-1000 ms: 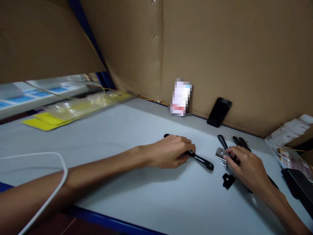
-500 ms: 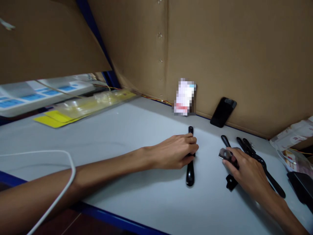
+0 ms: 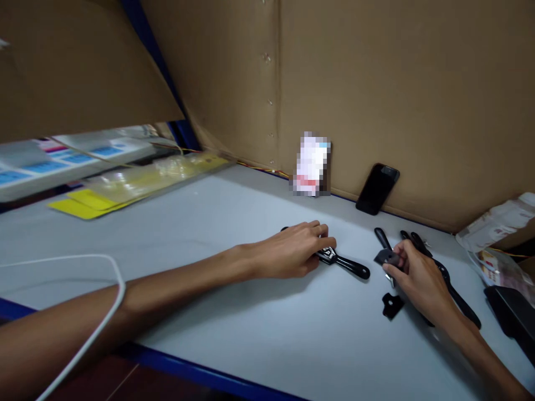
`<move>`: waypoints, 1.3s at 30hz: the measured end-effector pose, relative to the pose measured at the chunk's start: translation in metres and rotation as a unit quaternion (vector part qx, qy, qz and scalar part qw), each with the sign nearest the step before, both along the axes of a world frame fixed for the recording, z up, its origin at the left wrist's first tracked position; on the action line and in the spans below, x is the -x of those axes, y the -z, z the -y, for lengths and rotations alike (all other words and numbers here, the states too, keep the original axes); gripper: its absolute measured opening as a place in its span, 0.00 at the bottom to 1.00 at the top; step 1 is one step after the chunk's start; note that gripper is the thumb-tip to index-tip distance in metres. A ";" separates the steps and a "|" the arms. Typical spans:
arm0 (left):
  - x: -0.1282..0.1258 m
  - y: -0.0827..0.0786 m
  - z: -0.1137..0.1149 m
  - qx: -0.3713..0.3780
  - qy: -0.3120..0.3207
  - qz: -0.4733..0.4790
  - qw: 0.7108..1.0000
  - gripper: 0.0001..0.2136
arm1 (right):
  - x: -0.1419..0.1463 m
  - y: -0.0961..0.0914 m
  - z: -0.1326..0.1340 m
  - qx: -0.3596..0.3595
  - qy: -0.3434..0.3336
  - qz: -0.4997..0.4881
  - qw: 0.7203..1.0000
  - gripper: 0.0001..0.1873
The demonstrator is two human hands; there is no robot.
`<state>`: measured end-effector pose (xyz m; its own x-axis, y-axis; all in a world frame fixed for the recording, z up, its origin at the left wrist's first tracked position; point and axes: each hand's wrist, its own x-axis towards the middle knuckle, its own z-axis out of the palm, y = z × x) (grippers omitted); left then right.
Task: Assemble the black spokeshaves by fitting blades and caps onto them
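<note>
My left hand [image 3: 298, 249] lies on the grey table [image 3: 217, 289], fingers curled over a black-handled tool [image 3: 349, 265] whose handle points right. A metal joint shows at my fingertips. My right hand [image 3: 416, 275] pinches a small grey metal piece [image 3: 387, 258] just above the table. Beside it lie more black-handled tools [image 3: 422, 248]. A small black part [image 3: 392, 305] rests on the table in front of my right hand.
A black phone [image 3: 377, 189] leans on the cardboard wall [image 3: 397, 83]. A blurred white card [image 3: 311, 165] stands left of it. Yellow packets in plastic [image 3: 125, 186] lie far left. A white cable [image 3: 104, 301] crosses my left arm. Printed bags [image 3: 497, 239] and a black object [image 3: 512, 312] sit at right.
My left hand has swung the black-handled tool from pointing toward me to pointing right. My right hand has lifted the grey metal piece slightly and moved a little back.
</note>
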<state>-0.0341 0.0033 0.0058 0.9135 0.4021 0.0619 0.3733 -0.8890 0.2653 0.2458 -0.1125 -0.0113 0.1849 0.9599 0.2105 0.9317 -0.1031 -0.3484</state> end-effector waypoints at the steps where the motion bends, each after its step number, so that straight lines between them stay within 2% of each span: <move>1: 0.001 0.000 -0.002 0.010 0.016 0.010 1.000 0.18 | -0.001 -0.001 -0.001 -0.003 0.002 -0.016 1.000 0.09; 4: 0.006 -0.005 -0.010 0.015 0.028 0.011 0.999 0.19 | -0.003 -0.010 -0.002 0.008 -0.008 -0.083 0.996 0.14; 7: 0.012 -0.012 -0.018 0.005 0.005 -0.034 0.999 0.13 | -0.005 -0.024 0.004 0.075 -0.051 -0.166 0.982 0.20; 8: 0.013 -0.014 -0.020 0.006 0.001 -0.046 0.999 0.11 | -0.005 -0.029 0.007 0.124 -0.075 -0.200 0.969 0.22; 10: 0.015 -0.016 -0.022 0.009 0.004 -0.050 0.999 0.10 | -0.004 -0.034 0.012 0.236 -0.125 -0.267 0.926 0.24; 12: 0.016 -0.018 -0.023 0.007 0.007 -0.045 0.999 0.09 | -0.002 -0.034 0.014 0.289 -0.158 -0.307 0.893 0.24; 14: 0.016 -0.019 -0.023 0.012 0.011 -0.044 0.999 0.08 | 0.000 -0.028 0.012 0.253 -0.160 -0.307 0.903 0.24; 18: 0.019 -0.025 -0.021 0.038 0.022 -0.054 0.998 0.09 | 0.003 -0.013 0.002 0.113 -0.105 -0.299 0.942 0.24; 22: 0.016 -0.024 -0.013 0.066 0.046 -0.043 0.996 0.11 | 0.006 -0.006 -0.003 0.000 -0.047 -0.308 0.950 0.23; 26: 0.003 -0.011 0.007 0.089 0.111 0.013 0.990 0.10 | 0.019 -0.005 0.003 -0.024 -0.031 -0.306 0.951 0.20; 30: -0.008 0.001 0.026 0.042 0.128 0.035 0.990 0.08 | 0.038 -0.009 0.015 -0.030 -0.032 -0.310 0.950 0.18; 35: -0.008 -0.002 0.032 -0.073 0.140 0.022 0.987 0.04 | 0.049 -0.022 0.024 -0.076 -0.043 -0.325 0.942 0.15; 39: -0.003 -0.007 0.032 -0.108 0.142 -0.008 0.984 0.02 | 0.046 -0.024 0.022 -0.111 -0.034 -0.332 0.936 0.13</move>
<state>-0.0314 -0.0289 0.0126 0.9886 0.1105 0.1024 0.1052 -0.9929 0.0557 0.1997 -0.1345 0.0125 0.2865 0.9203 0.2662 0.5037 0.0916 -0.8590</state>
